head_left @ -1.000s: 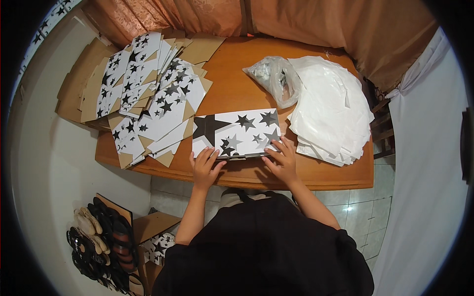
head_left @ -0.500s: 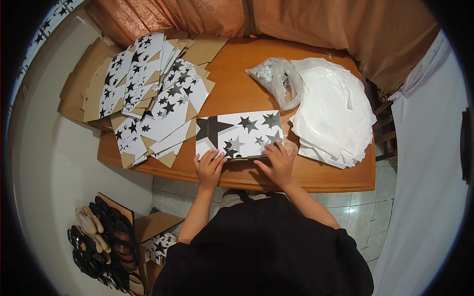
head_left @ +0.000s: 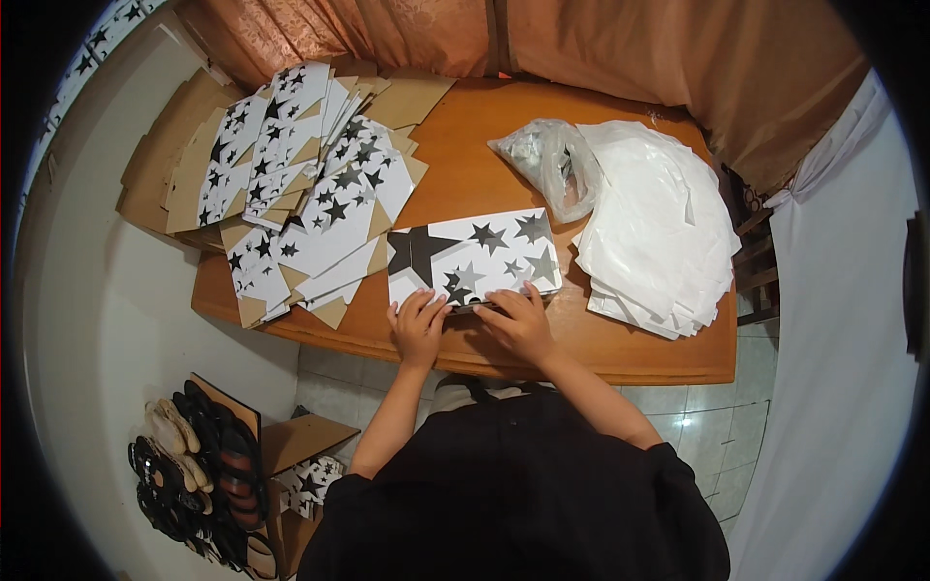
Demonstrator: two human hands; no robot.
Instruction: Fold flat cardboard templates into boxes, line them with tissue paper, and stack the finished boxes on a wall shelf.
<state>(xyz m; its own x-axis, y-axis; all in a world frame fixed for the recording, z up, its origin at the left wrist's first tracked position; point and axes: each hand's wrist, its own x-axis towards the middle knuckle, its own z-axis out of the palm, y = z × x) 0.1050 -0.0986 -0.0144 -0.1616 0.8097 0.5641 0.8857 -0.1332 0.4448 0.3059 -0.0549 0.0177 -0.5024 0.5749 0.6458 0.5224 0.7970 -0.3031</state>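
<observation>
In front of me on the table lies a closed cardboard box (head_left: pixel 499 254), white with black and grey stars. My left hand (head_left: pixel 418 325) grips its near left edge, fingers curled over the top. Along the same near edge, right of the middle, my right hand (head_left: pixel 518 324) holds the box with its fingertips on the lid's rim. The undersides of both hands are hidden, as is most of the box's front wall.
Flat star-printed cardboard blanks (head_left: pixel 334 208) are piled at the left of the wooden table (head_left: pixel 465 136). At the right are a clear plastic bag (head_left: pixel 550 165) with small contents and a stack of white sheets (head_left: pixel 659 223). Footwear (head_left: pixel 199 465) sits low at the left.
My right hand has slid left along the near edge of the box, closer to my left hand. The lid's near edge looks slightly shifted; my left hand keeps nearly the same spot.
</observation>
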